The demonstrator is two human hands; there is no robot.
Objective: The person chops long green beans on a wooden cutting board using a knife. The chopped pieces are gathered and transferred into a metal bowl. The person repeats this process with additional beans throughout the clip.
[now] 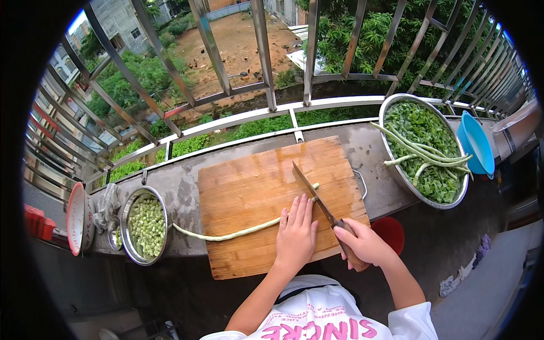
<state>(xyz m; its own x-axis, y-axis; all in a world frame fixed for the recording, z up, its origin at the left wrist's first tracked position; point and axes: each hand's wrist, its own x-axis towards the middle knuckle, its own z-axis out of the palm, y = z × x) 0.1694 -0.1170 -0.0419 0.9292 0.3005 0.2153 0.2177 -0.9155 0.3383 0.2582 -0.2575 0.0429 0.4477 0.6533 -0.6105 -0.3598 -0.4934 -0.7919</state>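
Note:
A pale green yard-long bean (231,236) lies across a wooden cutting board (250,191), its thin left end reaching past the board's edge. My left hand (296,231) holds the bean down, fingers stretched flat over it near its right end. In my right hand (367,242) is a kitchen knife (316,193) with a wooden handle. Its blade crosses the bean just right of my left fingertips, pointing away from me. A short bean end shows beyond the blade. To the left, a steel bowl (165,231) holds many cut bean pieces (146,227).
At right, a large steel basin (384,146) holds chopped leafy greens (425,170), with several whole beans (442,160) on top. Beside it leans a blue plastic basin (476,142). A red-rimmed enamel basin (80,219) stands far left. Metal railings (263,55) line the ledge; a red bucket (389,233) is below.

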